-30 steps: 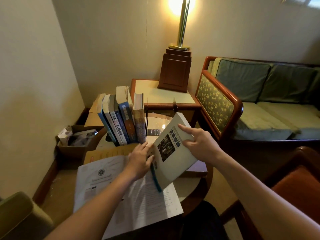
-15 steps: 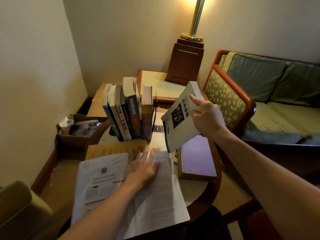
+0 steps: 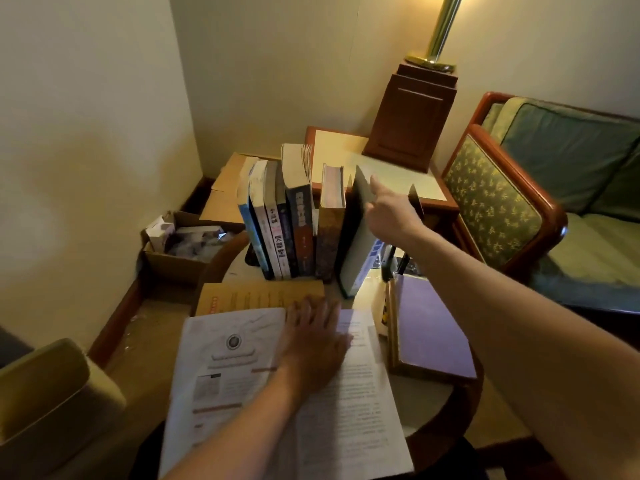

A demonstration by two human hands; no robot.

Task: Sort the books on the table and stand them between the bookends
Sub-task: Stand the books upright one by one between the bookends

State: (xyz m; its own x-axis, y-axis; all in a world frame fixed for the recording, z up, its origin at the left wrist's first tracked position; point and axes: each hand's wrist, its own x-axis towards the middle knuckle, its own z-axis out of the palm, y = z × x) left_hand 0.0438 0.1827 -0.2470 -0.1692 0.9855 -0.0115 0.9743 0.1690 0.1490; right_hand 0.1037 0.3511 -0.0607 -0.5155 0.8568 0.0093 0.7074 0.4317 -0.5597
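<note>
Grey-covered book (image 3: pixel 356 251), head view: on end at the right of the standing row (image 3: pixel 291 230), just beside its last book and left of the right bookend (image 3: pixel 415 202). Right hand (image 3: pixel 391 209) at its top edge, index finger straight along it; thumb hidden, so clamping not discernible. Left hand (image 3: pixel 313 344) spread flat, pressing loose papers (image 3: pixel 346 410). Judged best: square upright, push flush to row, then slide bookend in tight. Purple book (image 3: pixel 433 327) lying flat on table (image 3: pixel 450 420), near right, not yet stood.
</note>
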